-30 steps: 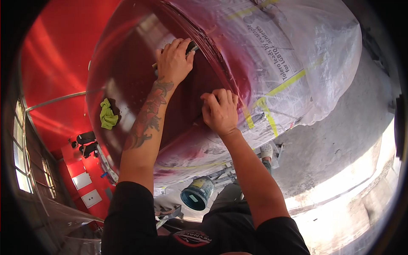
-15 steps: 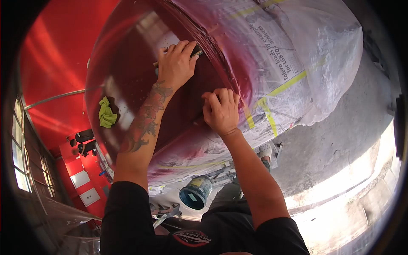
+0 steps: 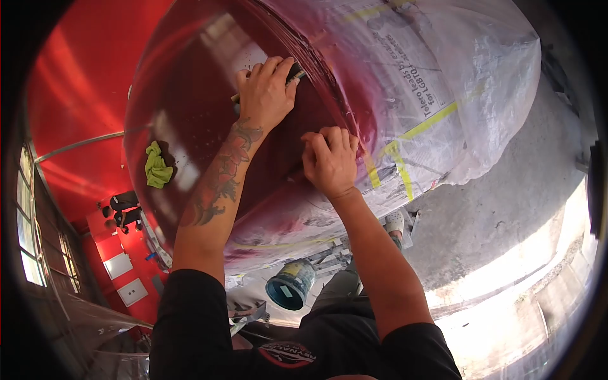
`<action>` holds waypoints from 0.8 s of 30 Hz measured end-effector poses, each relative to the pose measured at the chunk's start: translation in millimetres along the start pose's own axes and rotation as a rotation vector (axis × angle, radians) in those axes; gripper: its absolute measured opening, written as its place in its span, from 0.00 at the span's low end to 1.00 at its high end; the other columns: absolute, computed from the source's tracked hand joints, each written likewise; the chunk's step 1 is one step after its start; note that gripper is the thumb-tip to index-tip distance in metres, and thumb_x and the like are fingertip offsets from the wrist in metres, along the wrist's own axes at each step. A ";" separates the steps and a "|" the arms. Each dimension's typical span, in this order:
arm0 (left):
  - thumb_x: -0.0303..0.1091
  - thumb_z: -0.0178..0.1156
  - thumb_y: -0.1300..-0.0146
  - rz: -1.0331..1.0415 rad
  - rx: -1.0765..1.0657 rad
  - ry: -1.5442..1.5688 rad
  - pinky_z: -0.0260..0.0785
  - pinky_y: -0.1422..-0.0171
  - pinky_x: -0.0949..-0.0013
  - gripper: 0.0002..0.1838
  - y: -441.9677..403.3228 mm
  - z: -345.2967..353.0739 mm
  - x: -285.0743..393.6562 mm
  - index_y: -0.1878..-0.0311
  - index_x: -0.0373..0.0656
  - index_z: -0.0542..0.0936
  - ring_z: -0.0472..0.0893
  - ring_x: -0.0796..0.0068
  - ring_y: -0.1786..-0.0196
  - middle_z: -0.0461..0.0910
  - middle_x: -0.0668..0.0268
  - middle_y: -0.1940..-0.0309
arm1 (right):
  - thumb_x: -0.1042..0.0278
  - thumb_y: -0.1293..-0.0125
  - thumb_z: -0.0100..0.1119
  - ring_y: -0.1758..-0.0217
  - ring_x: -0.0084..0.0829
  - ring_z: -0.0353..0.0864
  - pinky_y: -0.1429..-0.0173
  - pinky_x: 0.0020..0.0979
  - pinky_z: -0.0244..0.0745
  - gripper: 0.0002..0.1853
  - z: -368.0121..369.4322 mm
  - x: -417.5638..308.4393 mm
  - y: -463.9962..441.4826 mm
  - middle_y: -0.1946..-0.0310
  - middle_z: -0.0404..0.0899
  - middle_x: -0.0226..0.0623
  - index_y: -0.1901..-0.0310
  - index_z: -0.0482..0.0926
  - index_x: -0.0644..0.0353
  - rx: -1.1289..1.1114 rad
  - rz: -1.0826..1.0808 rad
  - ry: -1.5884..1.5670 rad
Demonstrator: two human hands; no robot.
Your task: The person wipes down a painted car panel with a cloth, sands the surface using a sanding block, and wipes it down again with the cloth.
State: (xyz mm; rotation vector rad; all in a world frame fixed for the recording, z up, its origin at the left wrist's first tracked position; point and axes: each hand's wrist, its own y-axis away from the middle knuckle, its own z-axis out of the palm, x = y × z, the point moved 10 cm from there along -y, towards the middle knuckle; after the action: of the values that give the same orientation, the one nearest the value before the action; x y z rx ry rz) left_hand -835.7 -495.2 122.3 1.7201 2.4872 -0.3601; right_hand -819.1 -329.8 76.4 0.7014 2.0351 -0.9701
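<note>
A glossy dark red car panel (image 3: 190, 95), wet with droplets, curves beneath both my hands. My left hand (image 3: 269, 92) is closed over a dark sanding block (image 3: 295, 72) pressed on the panel; its ends stick out past my fingers and palm. Lower right, by the panel's masked edge, my right hand (image 3: 330, 161) rests with curled fingers; whatever they may hold is hidden. A crumpled lime-green cloth (image 3: 157, 166) lies on the panel to the left of my left forearm.
Newspaper (image 3: 405, 69), yellow tape (image 3: 430, 128) and plastic sheeting (image 3: 487, 76) cover the surface beside the panel. Below it stands a blue bucket (image 3: 291, 285) on the floor. Two people (image 3: 126, 209) are far left, near red walls (image 3: 82, 95).
My left hand has shifted very slightly up and right with the sanding block. The right hand stays at nearly the same place. The view has moved a little.
</note>
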 end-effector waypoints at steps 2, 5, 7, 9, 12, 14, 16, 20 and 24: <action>0.42 0.65 0.31 0.083 0.019 0.020 0.61 0.38 0.53 0.22 8.0 -7.4 12.8 0.35 0.52 0.80 0.81 0.68 0.45 0.82 0.71 0.44 | 0.71 0.47 0.67 0.55 0.36 0.75 0.49 0.42 0.65 0.15 0.8 0.2 0.3 0.61 0.73 0.29 0.56 0.83 0.45 -0.002 -0.001 0.001; 0.42 0.65 0.31 -0.020 -0.025 -0.009 0.61 0.39 0.54 0.21 -10.4 -2.5 -9.3 0.36 0.51 0.81 0.80 0.68 0.42 0.82 0.70 0.44 | 0.71 0.46 0.67 0.55 0.36 0.75 0.49 0.42 0.66 0.15 2.3 -0.1 0.9 0.60 0.73 0.29 0.56 0.83 0.45 -0.006 -0.012 0.008; 0.42 0.65 0.31 -0.050 -0.013 -0.005 0.61 0.39 0.55 0.22 -11.5 0.2 -12.3 0.36 0.51 0.81 0.81 0.68 0.42 0.82 0.70 0.43 | 0.71 0.46 0.67 0.55 0.36 0.75 0.49 0.41 0.66 0.15 0.2 -0.2 0.4 0.60 0.73 0.29 0.56 0.83 0.45 0.007 -0.011 -0.003; 0.42 0.66 0.32 -0.025 -0.002 0.002 0.61 0.39 0.55 0.22 -0.9 -2.5 -5.1 0.36 0.51 0.81 0.82 0.67 0.43 0.82 0.70 0.43 | 0.71 0.46 0.67 0.55 0.36 0.75 0.49 0.41 0.66 0.15 1.6 -0.3 3.2 0.60 0.73 0.29 0.56 0.83 0.45 0.007 -0.009 0.006; 0.42 0.66 0.32 0.116 0.017 0.037 0.61 0.40 0.55 0.22 14.9 -11.8 11.8 0.36 0.51 0.81 0.82 0.67 0.44 0.82 0.70 0.43 | 0.71 0.46 0.66 0.55 0.36 0.75 0.49 0.41 0.66 0.15 1.3 1.3 1.6 0.60 0.73 0.29 0.56 0.83 0.46 0.008 -0.004 0.005; 0.42 0.66 0.32 0.115 0.011 0.015 0.61 0.40 0.56 0.22 -0.9 -7.3 5.0 0.36 0.51 0.81 0.82 0.68 0.44 0.83 0.70 0.43 | 0.71 0.46 0.66 0.56 0.36 0.75 0.49 0.41 0.66 0.15 1.9 0.9 0.7 0.60 0.73 0.29 0.56 0.83 0.46 -0.004 -0.006 -0.006; 0.42 0.68 0.36 -0.023 0.005 -0.042 0.61 0.37 0.53 0.24 -17.3 2.8 -16.2 0.37 0.50 0.81 0.81 0.67 0.44 0.82 0.71 0.45 | 0.71 0.46 0.66 0.56 0.36 0.75 0.49 0.41 0.66 0.15 1.7 1.3 1.6 0.60 0.73 0.30 0.55 0.83 0.46 -0.011 -0.004 -0.003; 0.42 0.63 0.30 0.111 0.033 -0.010 0.60 0.40 0.53 0.21 9.8 -7.0 9.9 0.36 0.51 0.81 0.82 0.69 0.45 0.84 0.71 0.45 | 0.71 0.46 0.66 0.55 0.36 0.75 0.48 0.41 0.66 0.15 0.8 2.4 0.3 0.61 0.73 0.30 0.55 0.83 0.46 -0.001 0.004 0.002; 0.43 0.64 0.30 -0.014 -0.088 -0.118 0.60 0.38 0.52 0.23 -18.5 5.3 -20.4 0.33 0.51 0.79 0.80 0.69 0.40 0.82 0.70 0.41 | 0.71 0.46 0.66 0.55 0.36 0.76 0.47 0.41 0.66 0.15 3.9 3.6 2.8 0.61 0.73 0.29 0.55 0.83 0.45 -0.014 0.005 -0.015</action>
State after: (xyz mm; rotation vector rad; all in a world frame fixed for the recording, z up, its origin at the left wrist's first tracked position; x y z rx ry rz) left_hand -845.9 -521.3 124.1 1.6003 2.3958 -0.3371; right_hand -817.5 -330.8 70.7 0.6901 2.0245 -0.9547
